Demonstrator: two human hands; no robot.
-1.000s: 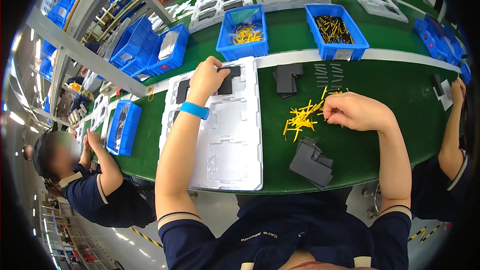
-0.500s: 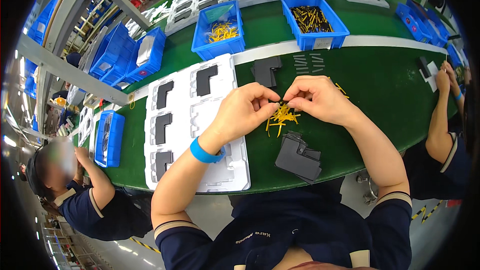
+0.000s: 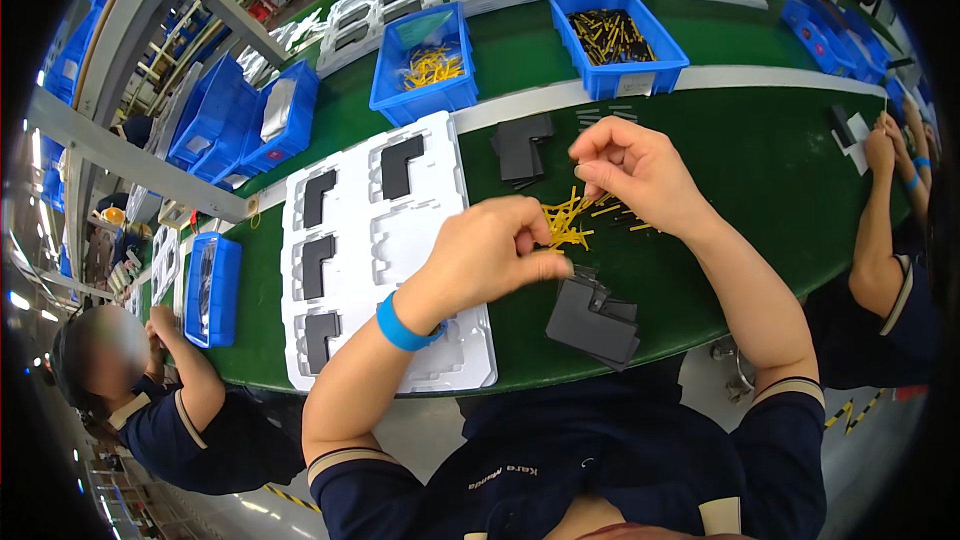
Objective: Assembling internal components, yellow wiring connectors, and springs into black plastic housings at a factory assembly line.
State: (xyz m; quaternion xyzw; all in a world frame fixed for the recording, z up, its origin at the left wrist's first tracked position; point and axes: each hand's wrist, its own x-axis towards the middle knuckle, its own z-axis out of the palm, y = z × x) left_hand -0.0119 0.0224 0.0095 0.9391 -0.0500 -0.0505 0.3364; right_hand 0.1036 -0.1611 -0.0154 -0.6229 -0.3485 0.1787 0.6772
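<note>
Over the green table my left hand (image 3: pixel 485 252), with a blue band on its wrist, hovers just left of a loose pile of yellow strips (image 3: pixel 566 224). Its fingers are half curled and the thumb stands apart from them, with nothing visible between. Below its thumb lies a stack of black L-shaped pieces (image 3: pixel 592 320). My right hand (image 3: pixel 640 172) is higher, beyond the pile, with thumb and forefinger pinched together. Whatever sits in that pinch is too small to make out. Another black L-shaped stack (image 3: pixel 522 148) lies between the hands and the far edge.
A white moulded tray (image 3: pixel 368 285) on the left carries several black L-shaped pieces. Blue bins of yellow strips (image 3: pixel 425 100) and dark-and-yellow strips (image 3: pixel 622 82) stand behind. Thin grey strips (image 3: pixel 607 114) lie past my right hand. Co-workers sit at left and right.
My hands, fingertips together before, have parted. The left came nearer to me and its thumb spread away; the right moved slightly away from me. The yellow pile shows more fully.
</note>
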